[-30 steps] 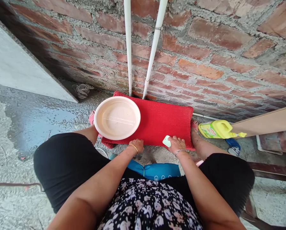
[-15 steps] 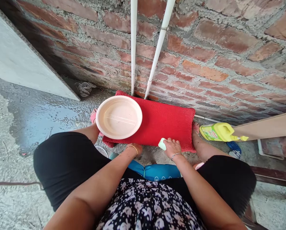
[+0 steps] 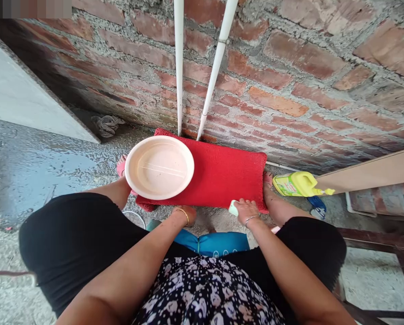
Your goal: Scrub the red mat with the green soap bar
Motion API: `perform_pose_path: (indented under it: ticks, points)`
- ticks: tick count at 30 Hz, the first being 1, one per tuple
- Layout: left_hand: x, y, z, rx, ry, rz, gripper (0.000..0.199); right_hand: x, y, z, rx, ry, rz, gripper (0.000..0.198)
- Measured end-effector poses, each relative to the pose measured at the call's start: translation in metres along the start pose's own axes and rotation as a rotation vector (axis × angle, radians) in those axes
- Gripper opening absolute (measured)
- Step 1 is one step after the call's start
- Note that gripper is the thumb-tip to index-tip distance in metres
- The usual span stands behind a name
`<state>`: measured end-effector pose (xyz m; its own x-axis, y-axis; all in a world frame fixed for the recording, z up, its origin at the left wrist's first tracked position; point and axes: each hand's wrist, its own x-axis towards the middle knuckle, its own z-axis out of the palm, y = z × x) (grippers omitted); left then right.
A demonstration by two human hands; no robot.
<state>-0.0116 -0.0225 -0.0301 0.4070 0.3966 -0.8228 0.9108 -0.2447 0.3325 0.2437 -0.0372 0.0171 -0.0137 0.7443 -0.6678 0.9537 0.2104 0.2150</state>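
**Hands at near edge of red mat, soap in right**

Nearest: blue stool (image 3: 215, 243) under the body, knees spread to either side. Left hand (image 3: 183, 214) curled at the near edge of the red mat (image 3: 227, 176), fingers tucked down at the hem; grip hidden, likely pinning the mat so it doesn't slide. Right hand (image 3: 246, 210) closed around a pale green soap bar (image 3: 233, 208), pressed flat on the mat's near right corner, probably for scrubbing. Mat flat on the wet concrete floor (image 3: 46, 167), far edge against the brick wall (image 3: 290, 81). Pink basin (image 3: 159, 167) parked on the mat's left end, within reach. Yellow detergent bottle (image 3: 298, 184) on its side just right of the mat. Two white pipes (image 3: 179, 67) down the wall behind.
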Motion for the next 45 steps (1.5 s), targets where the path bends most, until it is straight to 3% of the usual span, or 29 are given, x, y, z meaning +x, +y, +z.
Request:
perform_pose_path:
  ticks: [3,9,14,17,20,27,30,33,37,40,42,45]
  points:
    - [0.001,0.001,0.000,0.068,-0.038,-0.019,0.047,-0.002,0.018,0.003,-0.017,-0.011,0.078,0.039]
    - [0.001,0.001,-0.001,0.082,-0.013,-0.011,0.046,0.009,-0.002,0.005,0.050,0.034,-0.054,0.047]
    - [-0.002,0.005,-0.004,0.072,-0.006,-0.041,0.046,0.009,0.035,0.011,0.035,-0.082,0.144,0.047]
    - [-0.007,0.008,-0.006,0.077,0.001,-0.025,0.044,0.007,0.044,0.004,0.045,-0.046,0.188,0.046]
    - [-0.015,0.011,-0.009,0.092,0.017,0.025,0.043,0.015,0.018,-0.015,0.077,0.095,0.093,0.044]
    - [-0.026,0.015,-0.019,0.097,-0.004,0.043,0.041,0.052,-0.096,-0.063,0.126,0.284,-0.224,0.035]
    - [-0.029,0.017,-0.021,0.101,-0.004,0.030,0.042,0.060,-0.110,-0.067,0.126,0.293,-0.270,0.035]
    - [-0.031,0.019,-0.021,0.094,0.002,0.040,0.042,0.059,-0.081,-0.056,0.112,0.251,-0.204,0.033]
    - [-0.031,0.018,-0.019,0.078,0.026,0.057,0.043,0.047,-0.006,-0.034,0.079,0.163,0.078,0.037]
    - [-0.029,0.016,-0.017,0.075,0.038,0.082,0.044,0.041,0.027,-0.025,0.044,0.112,0.223,0.039]
    - [-0.027,0.015,-0.016,0.081,0.046,0.081,0.043,0.041,0.026,-0.024,0.043,0.136,0.193,0.040]
    - [-0.024,0.015,-0.015,0.091,0.039,0.066,0.043,0.048,0.009,-0.029,0.069,0.213,0.025,0.040]
